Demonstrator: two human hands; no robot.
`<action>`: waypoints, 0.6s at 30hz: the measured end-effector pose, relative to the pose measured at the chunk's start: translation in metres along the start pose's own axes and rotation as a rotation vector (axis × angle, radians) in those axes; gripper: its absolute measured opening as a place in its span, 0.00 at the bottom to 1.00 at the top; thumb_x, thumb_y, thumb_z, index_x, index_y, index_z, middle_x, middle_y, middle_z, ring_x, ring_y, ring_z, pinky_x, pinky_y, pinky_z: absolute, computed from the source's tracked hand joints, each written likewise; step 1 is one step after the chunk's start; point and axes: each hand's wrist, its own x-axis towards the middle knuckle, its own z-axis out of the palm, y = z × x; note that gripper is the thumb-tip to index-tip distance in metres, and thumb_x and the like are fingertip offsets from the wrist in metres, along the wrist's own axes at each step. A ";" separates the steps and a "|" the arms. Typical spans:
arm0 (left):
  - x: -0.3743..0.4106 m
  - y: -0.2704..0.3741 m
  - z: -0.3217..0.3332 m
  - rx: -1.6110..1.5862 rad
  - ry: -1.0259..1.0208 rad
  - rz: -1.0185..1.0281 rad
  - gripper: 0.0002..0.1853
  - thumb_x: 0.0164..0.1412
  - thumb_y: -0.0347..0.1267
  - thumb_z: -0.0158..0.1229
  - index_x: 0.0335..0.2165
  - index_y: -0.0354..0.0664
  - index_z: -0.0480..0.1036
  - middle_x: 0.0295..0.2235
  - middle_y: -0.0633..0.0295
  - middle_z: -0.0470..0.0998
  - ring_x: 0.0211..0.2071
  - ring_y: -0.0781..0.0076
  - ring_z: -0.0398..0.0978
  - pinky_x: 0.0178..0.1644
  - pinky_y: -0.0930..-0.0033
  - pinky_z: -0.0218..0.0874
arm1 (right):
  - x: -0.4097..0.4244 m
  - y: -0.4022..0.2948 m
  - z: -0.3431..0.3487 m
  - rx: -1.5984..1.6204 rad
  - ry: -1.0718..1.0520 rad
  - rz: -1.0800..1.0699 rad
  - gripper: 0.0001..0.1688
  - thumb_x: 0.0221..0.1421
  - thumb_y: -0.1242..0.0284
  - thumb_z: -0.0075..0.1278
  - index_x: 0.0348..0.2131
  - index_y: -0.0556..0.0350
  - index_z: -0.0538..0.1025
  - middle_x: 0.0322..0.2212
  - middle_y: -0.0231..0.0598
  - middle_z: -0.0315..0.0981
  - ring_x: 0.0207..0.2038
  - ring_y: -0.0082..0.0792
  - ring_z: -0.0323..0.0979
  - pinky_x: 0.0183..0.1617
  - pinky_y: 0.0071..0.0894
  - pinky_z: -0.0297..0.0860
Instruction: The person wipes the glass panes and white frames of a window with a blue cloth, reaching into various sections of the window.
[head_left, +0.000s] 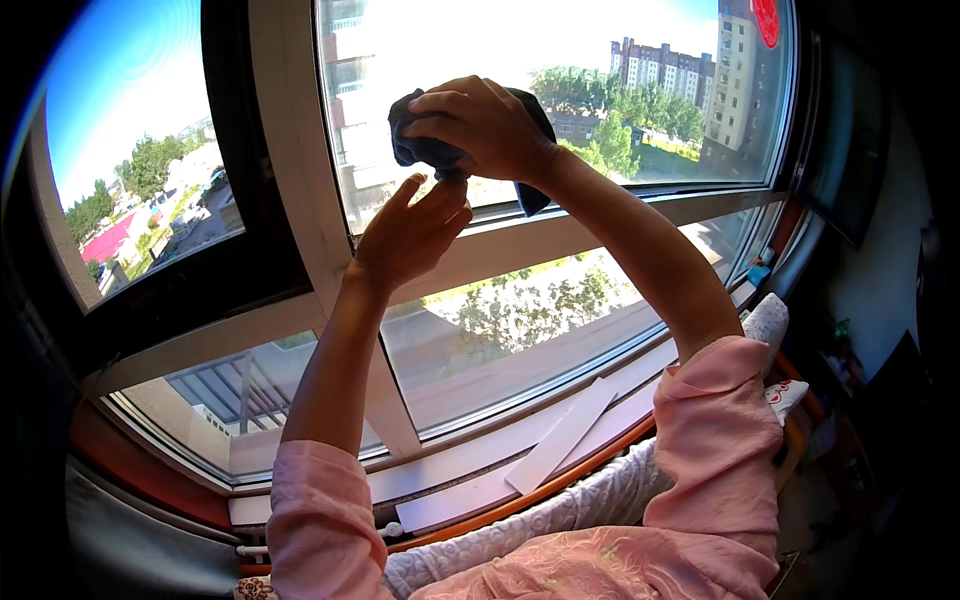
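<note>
A bunched dark blue cloth is gripped in my right hand, in front of the large upper window pane. One end of the cloth hangs down behind the wrist, over the pane's lower edge. My left hand is raised just below, its fingertips at the underside of the cloth, near the upright of the window frame. Whether the left fingers hold the cloth cannot be told. Both forearms are bare below pink sleeves.
An open window sash with a dark frame stands at the left. Loose white strips lie on the windowsill below, beside a quilted grey cover along an orange-brown edge. A small blue object stands at the right corner.
</note>
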 end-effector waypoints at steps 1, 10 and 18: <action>0.001 0.001 0.000 -0.023 0.012 0.039 0.08 0.56 0.30 0.52 0.37 0.46 0.71 0.48 0.63 0.71 0.51 0.72 0.67 0.56 0.61 0.55 | -0.008 0.007 -0.005 -0.029 -0.021 -0.042 0.37 0.28 0.72 0.68 0.44 0.34 0.75 0.48 0.25 0.67 0.51 0.34 0.68 0.51 0.37 0.68; 0.006 0.003 0.000 0.078 -0.010 0.024 0.07 0.57 0.31 0.52 0.37 0.45 0.69 0.49 0.63 0.72 0.50 0.69 0.69 0.53 0.64 0.58 | -0.029 0.046 -0.021 -0.200 0.548 0.660 0.14 0.51 0.76 0.53 0.41 0.49 0.74 0.41 0.38 0.73 0.46 0.41 0.68 0.49 0.38 0.66; 0.009 0.001 -0.007 0.026 -0.051 -0.003 0.10 0.58 0.29 0.53 0.40 0.44 0.70 0.50 0.62 0.71 0.51 0.67 0.69 0.53 0.63 0.58 | -0.084 0.068 -0.048 -0.311 0.374 0.614 0.24 0.43 0.76 0.56 0.44 0.49 0.71 0.44 0.39 0.70 0.47 0.45 0.66 0.51 0.42 0.66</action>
